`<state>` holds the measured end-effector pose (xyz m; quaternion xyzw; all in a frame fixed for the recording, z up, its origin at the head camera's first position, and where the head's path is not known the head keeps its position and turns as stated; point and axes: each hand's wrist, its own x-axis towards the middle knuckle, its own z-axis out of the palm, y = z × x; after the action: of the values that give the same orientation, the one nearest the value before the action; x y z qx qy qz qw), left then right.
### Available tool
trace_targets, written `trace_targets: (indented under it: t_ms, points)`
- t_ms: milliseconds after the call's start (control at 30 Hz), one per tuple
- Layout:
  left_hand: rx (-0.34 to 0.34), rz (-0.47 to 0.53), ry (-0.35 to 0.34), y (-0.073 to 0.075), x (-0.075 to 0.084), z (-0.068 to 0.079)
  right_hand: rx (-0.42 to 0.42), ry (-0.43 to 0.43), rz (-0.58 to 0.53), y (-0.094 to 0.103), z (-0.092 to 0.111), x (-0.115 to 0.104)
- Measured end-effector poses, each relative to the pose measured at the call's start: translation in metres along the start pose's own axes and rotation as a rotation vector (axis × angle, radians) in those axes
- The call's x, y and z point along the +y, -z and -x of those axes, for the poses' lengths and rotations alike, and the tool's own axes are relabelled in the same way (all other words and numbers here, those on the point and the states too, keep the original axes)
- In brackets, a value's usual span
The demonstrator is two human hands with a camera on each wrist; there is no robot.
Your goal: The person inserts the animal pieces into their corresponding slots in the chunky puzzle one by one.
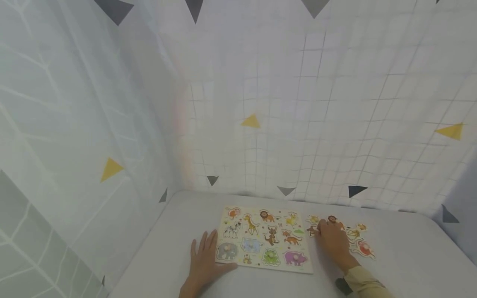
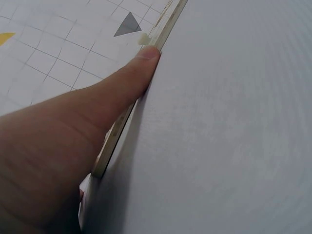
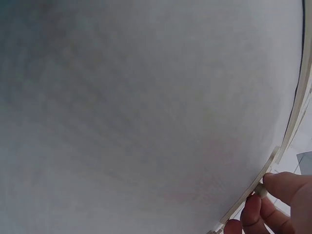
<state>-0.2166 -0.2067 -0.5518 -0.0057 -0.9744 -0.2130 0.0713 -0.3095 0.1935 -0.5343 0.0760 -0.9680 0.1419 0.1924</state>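
Note:
A wooden animal puzzle board (image 1: 257, 265) lies flat on the table. My left hand (image 1: 205, 263) rests at its lower left corner, fingers spread along the left side and thumb on the near edge. In the left wrist view that thumb (image 2: 131, 75) presses the board's edge. Just right of the board, my right hand (image 1: 333, 240) pinches the small knob (image 3: 261, 190) of a brown animal puzzle piece (image 1: 311, 231) between thumb and fingers. Elephant (image 1: 227, 251), blue hippo (image 1: 251, 245), frog (image 1: 271, 257) and purple hippo (image 1: 295, 258) pieces with knobs sit along the board's near side.
Around the right hand lie other loose pieces: a lion (image 1: 332, 219), a yellow animal (image 1: 313, 219), a yellow-brown one (image 1: 357, 232) and a red one (image 1: 363, 248). The white cloth-covered table (image 1: 156, 256) meets a grid-patterned fabric wall (image 1: 283, 157) behind.

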Motion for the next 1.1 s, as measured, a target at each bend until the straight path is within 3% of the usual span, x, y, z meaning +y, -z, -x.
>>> trace_targets:
  t_ms: [667,1100]
  points:
    - [0.040,-0.041,-0.019,-0.012,-0.010,-0.002,-0.093,-0.072,0.080,0.004,-0.002,-0.003]
    - [0.021,-0.038,-0.017,-0.006,-0.005,0.000,-0.027,-0.004,-0.080,0.014,-0.003,-0.029]
